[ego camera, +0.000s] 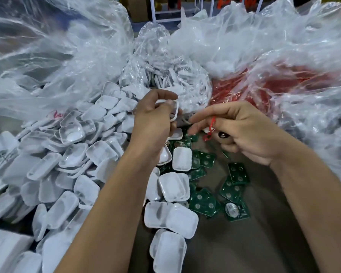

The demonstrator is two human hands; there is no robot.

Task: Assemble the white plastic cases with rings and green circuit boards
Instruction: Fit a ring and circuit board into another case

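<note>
A: Item one, the left hand (154,115). How is it recorded?

B: Raised above the pile, fingers curled. A white plastic case (175,112) is gripped between thumb and fingertips, held edge-on, at about 2 o'clock from the palm.

A: Item two, the right hand (240,129)?

B: Entered at 3 o'clock of the left hand, just beside it. The forefinger and thumb are extended toward the held case, and a thin white ring (186,120) is seen at their tips, apparently pinched; the contact is blurred. A red loop (210,128) is worn or hooked on a finger. The remaining fingers are folded in.

A: And the ring relative to the case?

B: Logged at 4 o'clock of the case, near it; whether they touch cannot be told.

A: Stock of loose cases?

B: A large heap of cases (71,154) is spread from 7 to 10 o'clock of the left hand, with a further run of cases (171,215) laid between the two forearms.

A: Circuit boards?

B: Green circuit boards (232,182) are scattered on the brown table (254,233), at 6 o'clock of the right hand, some partly covered by cases.

A: Surroundings?

B: Clear plastic bags (57,56) are piled at 11 to 1 o'clock; one bag of white parts (171,77) is listed directly beyond the hands, and red contents (283,81) are seen through a bag at 1 o'clock.
</note>
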